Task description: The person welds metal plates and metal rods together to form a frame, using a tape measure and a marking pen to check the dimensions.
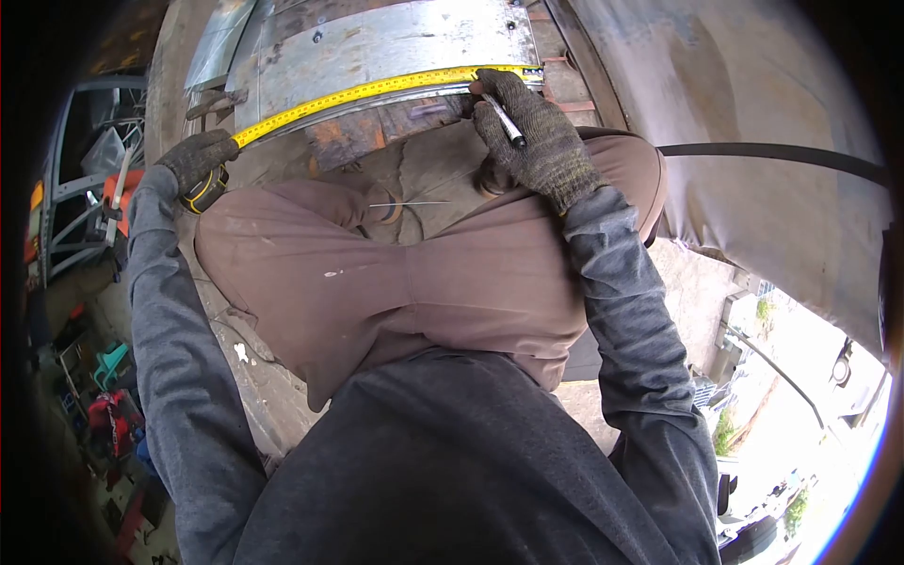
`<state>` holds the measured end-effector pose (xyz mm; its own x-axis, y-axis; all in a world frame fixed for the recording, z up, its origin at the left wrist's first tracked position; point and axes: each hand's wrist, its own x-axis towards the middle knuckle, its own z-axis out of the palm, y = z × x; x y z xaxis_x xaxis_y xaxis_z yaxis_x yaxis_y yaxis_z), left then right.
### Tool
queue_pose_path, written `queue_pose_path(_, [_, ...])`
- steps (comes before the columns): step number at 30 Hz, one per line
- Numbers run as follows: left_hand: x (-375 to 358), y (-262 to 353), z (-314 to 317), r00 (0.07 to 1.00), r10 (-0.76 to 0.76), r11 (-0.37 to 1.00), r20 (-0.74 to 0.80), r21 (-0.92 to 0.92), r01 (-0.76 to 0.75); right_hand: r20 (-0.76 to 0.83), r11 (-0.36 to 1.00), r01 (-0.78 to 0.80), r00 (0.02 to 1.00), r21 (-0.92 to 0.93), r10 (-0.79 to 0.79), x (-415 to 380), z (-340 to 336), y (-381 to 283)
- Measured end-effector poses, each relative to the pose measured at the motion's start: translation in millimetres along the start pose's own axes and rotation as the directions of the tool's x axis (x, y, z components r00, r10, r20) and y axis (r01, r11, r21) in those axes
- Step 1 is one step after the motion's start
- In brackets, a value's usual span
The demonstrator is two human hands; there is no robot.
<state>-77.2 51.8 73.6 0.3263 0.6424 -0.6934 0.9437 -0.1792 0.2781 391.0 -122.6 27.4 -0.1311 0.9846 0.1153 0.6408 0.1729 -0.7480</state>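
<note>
A yellow tape measure (363,92) is stretched along the near edge of a grey metal sheet (395,47). My gloved left hand (200,158) is closed around the tape by its black and yellow case (205,191), left of the sheet. At the sheet's right end, my gloved right hand (535,132) holds a white marker (501,118) with a black end, its fingers on the tape's far part. The marker's tip is partly hidden by the fingers.
A thin rod (410,203) lies on the floor between my legs. Tools and a metal rack (80,184) stand at left. A large, stained metal panel (753,122) and a black strap (782,154) are at right.
</note>
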Motion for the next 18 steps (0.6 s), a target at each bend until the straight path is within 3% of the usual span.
queue_pose_path(5, [-0.2, -0.8, 0.2, 0.999, 0.053, 0.997, -0.010, 0.049, -0.052, -0.025, 0.995, -0.054, 0.998, -0.084, 0.052, 0.3, 1.3, -1.6])
queue_pose_path(7, [-0.8, 1.3, 1.3, 0.999, 0.037, 0.999, -0.014, 0.026, -0.037, -0.061, 0.991, -0.103, 0.992, 0.084, 0.108, 0.8, 1.1, -0.9])
queue_pose_path(10, [4.2, -4.8, 0.3, 1.000, 0.028, 1.000, 0.004, -0.005, -0.028, -0.057, 0.984, -0.120, 0.990, 0.129, 0.128, 1.3, -5.9, -7.0])
queue_pose_path(13, [4.6, -7.5, 1.1, 0.999, 0.031, 0.999, 0.018, -0.025, -0.030, -0.040, 0.993, -0.067, 0.997, 0.100, 0.072, 4.4, -5.0, -0.9])
queue_pose_path(18, [0.5, 1.6, 1.5, 1.000, 0.002, 0.999, 0.004, -0.035, -0.001, -0.004, 0.990, -0.118, 0.993, 0.083, 0.119, 5.4, -5.4, -2.2])
